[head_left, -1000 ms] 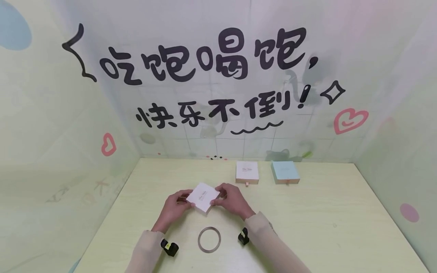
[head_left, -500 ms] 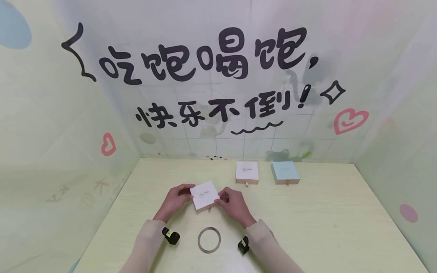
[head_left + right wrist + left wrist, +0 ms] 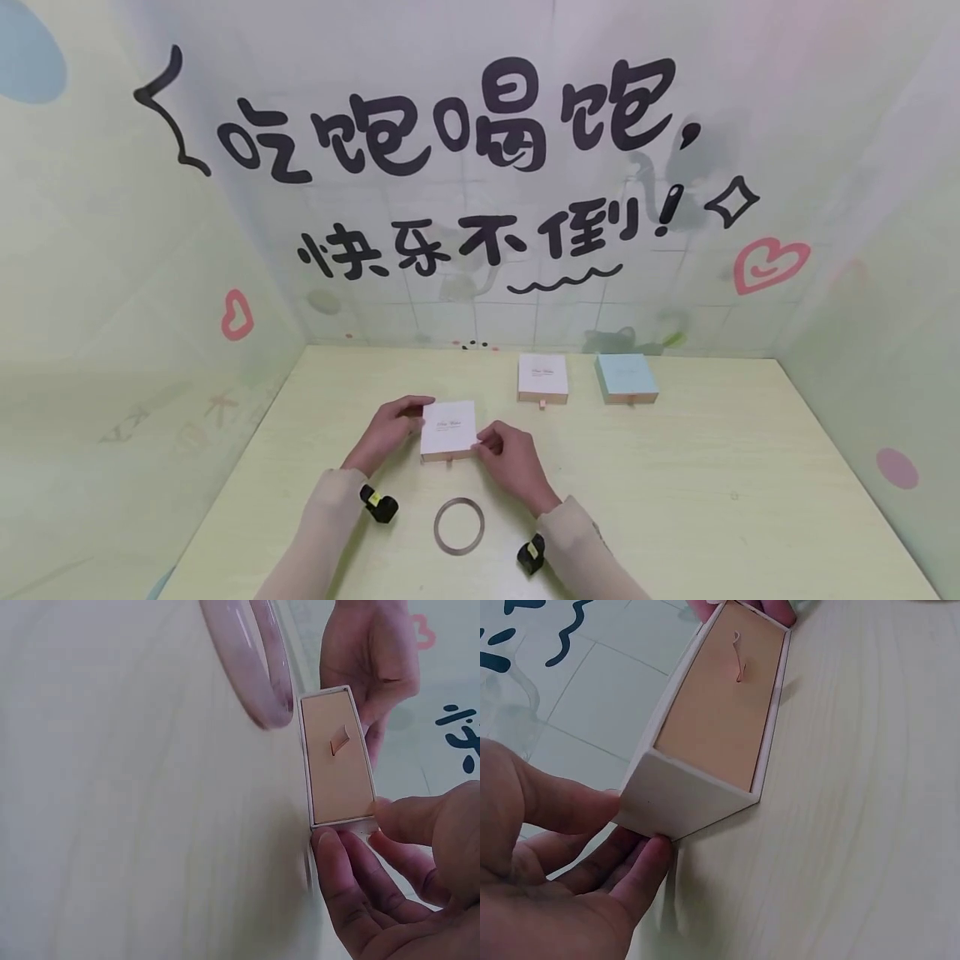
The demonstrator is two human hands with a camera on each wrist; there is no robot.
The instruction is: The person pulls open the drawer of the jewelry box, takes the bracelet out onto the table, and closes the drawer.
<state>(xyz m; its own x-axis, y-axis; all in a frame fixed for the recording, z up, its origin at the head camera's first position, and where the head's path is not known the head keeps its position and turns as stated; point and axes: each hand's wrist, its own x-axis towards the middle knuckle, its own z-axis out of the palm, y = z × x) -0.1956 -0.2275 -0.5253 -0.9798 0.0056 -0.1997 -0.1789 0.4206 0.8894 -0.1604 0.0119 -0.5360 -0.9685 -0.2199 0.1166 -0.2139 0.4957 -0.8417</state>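
Both hands hold a square white drawer-style gift box (image 3: 448,423), its printed lid facing up. My left hand (image 3: 386,433) grips the left side; in the left wrist view the thumb lies along the top edge and the fingers touch the side near the bottom. With thumb and fingers, my right hand (image 3: 513,465) pinches the near right corner. The tan drawer front (image 3: 712,712) faces me, a small ribbon pull tab (image 3: 340,740) at its middle, and sits inside the white sleeve. Nearer to me, a mauve-grey bangle (image 3: 437,527) lies on the table between the forearms.
Toward the back of the pale wood table (image 3: 712,492) stand another white box (image 3: 543,375) and a light blue box (image 3: 627,375), their pull tabs facing front. Printed cloth walls (image 3: 495,321) enclose the table at the back and sides. Each wrist wears a black camera (image 3: 531,555).
The box has turned from a tilted, diamond-like angle to square with me, and its drawer front now faces forward. Both hands have shifted with it; the bangle and back boxes stay put.
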